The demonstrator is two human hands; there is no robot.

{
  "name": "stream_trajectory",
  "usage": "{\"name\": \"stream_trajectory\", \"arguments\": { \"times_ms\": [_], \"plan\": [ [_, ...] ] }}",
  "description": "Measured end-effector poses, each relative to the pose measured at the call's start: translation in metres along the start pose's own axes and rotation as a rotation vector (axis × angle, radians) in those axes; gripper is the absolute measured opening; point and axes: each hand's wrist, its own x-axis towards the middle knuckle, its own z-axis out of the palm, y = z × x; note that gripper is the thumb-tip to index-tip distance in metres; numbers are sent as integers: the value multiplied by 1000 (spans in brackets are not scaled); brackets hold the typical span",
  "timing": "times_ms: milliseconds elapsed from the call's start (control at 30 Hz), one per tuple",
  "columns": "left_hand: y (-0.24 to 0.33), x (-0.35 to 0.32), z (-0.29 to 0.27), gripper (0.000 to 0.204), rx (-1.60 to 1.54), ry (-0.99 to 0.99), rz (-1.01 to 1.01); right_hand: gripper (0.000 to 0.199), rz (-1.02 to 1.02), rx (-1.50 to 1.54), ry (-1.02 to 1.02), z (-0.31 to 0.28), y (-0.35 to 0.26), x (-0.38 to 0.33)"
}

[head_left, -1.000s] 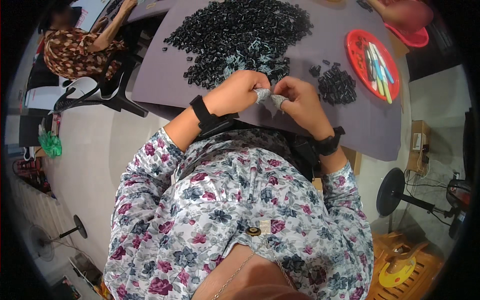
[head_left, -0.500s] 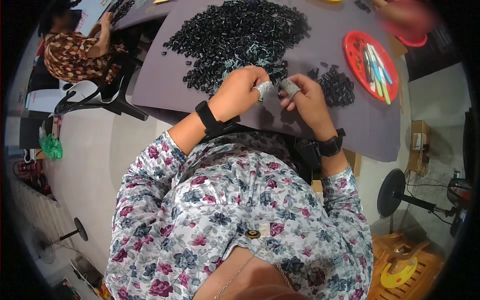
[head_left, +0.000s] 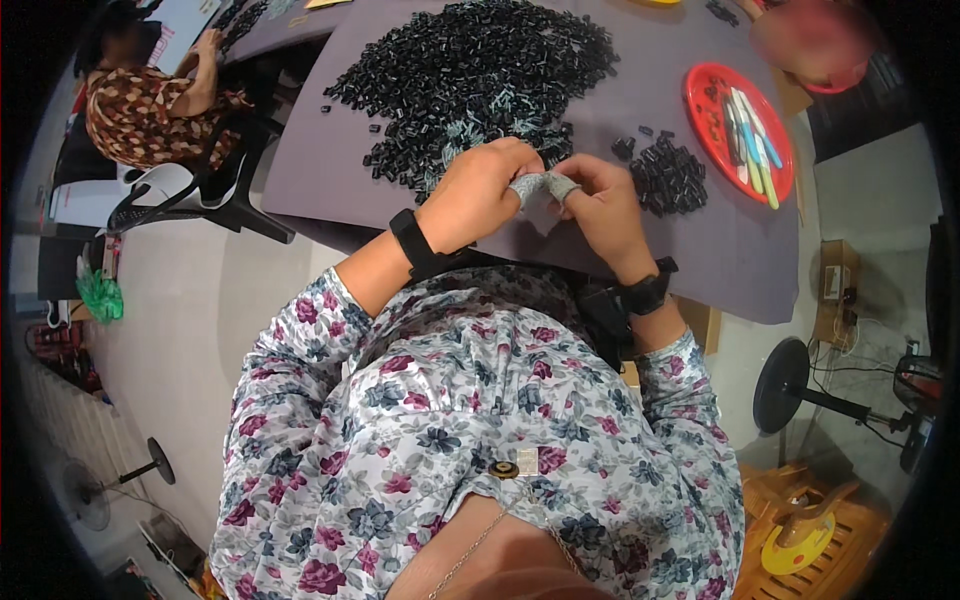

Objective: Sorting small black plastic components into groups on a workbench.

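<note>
Over the near edge of the cloth-covered table (head_left: 320, 170), my left hand (head_left: 478, 192) and my right hand (head_left: 603, 208) meet, thumbs tip to tip. Grey-white wraps cover both thumbs. Fingers of each hand are closed in a pinch; whatever sits between them is hidden or too small to name. Just beyond my left hand spreads a big heap of small black pieces (head_left: 470, 70), with thin pale grey-green bits (head_left: 490, 120) lying on it. A smaller pile of black pieces (head_left: 668, 175) lies right of my right hand.
At the right, a red round tray (head_left: 697, 120) holds several knife-like tools with coloured handles (head_left: 750, 140) and small dark bits. A person (head_left: 160, 110) sits at another table, far left, by a black chair (head_left: 225, 185). A round black stand base (head_left: 782, 385) is at the right.
My right hand has moved left and slightly up, turning inward, so the wrapped thumbs now touch where a gap was. My left hand has shifted only slightly.
</note>
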Motion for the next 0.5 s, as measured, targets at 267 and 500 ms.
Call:
{"name": "stream_trajectory", "arguments": {
  "times_ms": [267,500],
  "plan": [
    [-6,5,-6,23,-312,-151,-348,14,-163,-167,178,-3,-3,1],
    [-25,6,-8,24,-603,-102,-452,14,-61,-150,127,-8,4,-4]
  ]
}}
